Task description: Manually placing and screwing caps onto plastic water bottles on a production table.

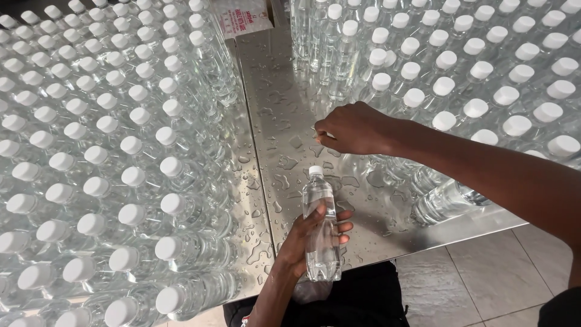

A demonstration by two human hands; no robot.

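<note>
Clear plastic bottle (321, 233) sits in the left hand (302, 242), fingers wrapped round its middle, near the table's (284, 115) near edge. The right hand (354, 128), fingertips pinched together, hovers over the wet metal between two big groups of capped bottles (91, 175).

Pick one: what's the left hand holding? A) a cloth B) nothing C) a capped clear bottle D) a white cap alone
C: the left hand is wrapped around a clear bottle with a white cap, above the wet metal table; the right hand is closed over the table, apart from it.
</note>
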